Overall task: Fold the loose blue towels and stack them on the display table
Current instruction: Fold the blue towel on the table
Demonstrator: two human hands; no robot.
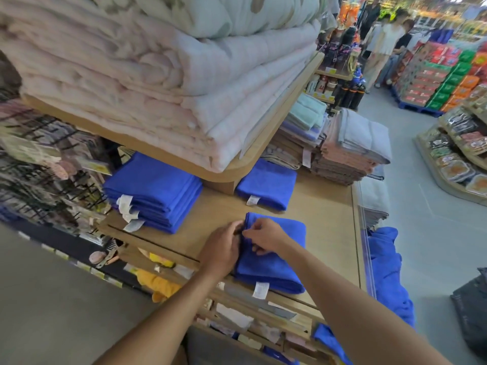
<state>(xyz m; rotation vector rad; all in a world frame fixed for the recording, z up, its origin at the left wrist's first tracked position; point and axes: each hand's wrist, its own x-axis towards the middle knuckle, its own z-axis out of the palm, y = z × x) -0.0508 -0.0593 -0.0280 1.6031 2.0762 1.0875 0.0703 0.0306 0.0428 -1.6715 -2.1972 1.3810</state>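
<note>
Though folded into a flat block at the near edge of the desk [329, 222], between the two forearms, handles as soft goods all the same. Plush, light and limp, that folded towel [276, 259], with nothing in it to break. Likely to sag and slide open if lifted by one corner (microfibre by the look, so probably slick layer on layer). Better taken from beneath with both palms, or pinched through every layer at the folded side, keeping the white label [261, 289] to the front as on the stack of blue towels [155, 191] farther back on the left.

At the right grip [263, 237], thumb and fingers closed in a pinch on the towel's left edge. At the left grip [224, 248], curled against that same edge, fingertips hidden behind the knuckles. Cannot tell whether holding or only pressing.

Back of the stack lost under the upper shelf [232, 171]. Loose blue towels [387, 272] hanging off the desk's right side, bunched and partly cut off by the right forearm. Impossible to count. Racks at far left too blurred to read.
</note>
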